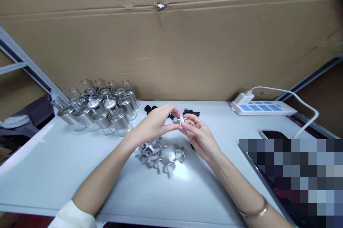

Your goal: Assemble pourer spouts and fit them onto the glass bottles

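Note:
Both hands meet over the middle of the table around one small silver disc-shaped cap [178, 120]. My left hand [158, 119] pinches its left side between thumb and fingers. From the right, the fingertips of my right hand [199, 131] close on the same cap. Below them lies a pile of similar silver caps with short stems [154, 155], and one more cap [180, 154] sits just right of the pile. Behind my left hand are small round black parts [148, 108], partly covered. A bunch of thin black pieces [191, 112] lies behind my right hand.
Several glass bottles with silver bands [100, 119] stand at the back left, two with silver caps fitted. A white power strip [268, 107] with a plugged-in charger and cable lies back right, near a phone [273, 135]. A blurred-out screen fills the right front. Cardboard [187, 49] walls the back.

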